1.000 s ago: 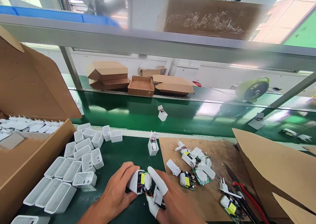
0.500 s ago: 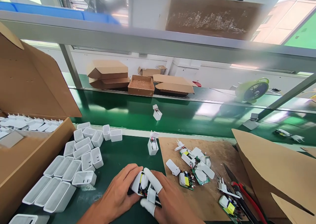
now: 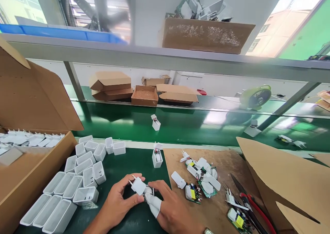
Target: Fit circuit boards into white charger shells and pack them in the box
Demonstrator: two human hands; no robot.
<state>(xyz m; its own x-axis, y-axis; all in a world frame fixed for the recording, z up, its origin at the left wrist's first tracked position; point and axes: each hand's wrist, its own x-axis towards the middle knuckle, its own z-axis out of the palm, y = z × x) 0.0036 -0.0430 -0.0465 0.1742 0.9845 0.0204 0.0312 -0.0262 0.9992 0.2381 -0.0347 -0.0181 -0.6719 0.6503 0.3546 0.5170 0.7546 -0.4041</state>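
Fingers closed, my left hand (image 3: 120,201) holds a white plug piece (image 3: 138,185) with two metal pins pointing up and left. My right hand (image 3: 172,204), with white coverings on some fingers, is closed around the other side of the same charger, whose lower part is hidden by the fingers. Beyond my hands a white housing with its lid raised (image 3: 157,157) stands on the green table. Right of my right hand, a white cover (image 3: 178,180) and circuit boards with yellow parts (image 3: 192,193) lie on a cardboard sheet (image 3: 190,215).
Rows of white open housings (image 3: 50,206) cover the left. An open carton (image 3: 33,173) stands at the far left. Red-handled pliers (image 3: 260,210) lie right, beside a cardboard flap (image 3: 283,179). A green belt (image 3: 123,124) crosses behind, under a metal shelf beam (image 3: 154,58).
The charger has been turned: its inner parts with yellow showed before, and now the plug piece with pins faces up. My left hand has moved slightly left. The camera view has tilted upward.
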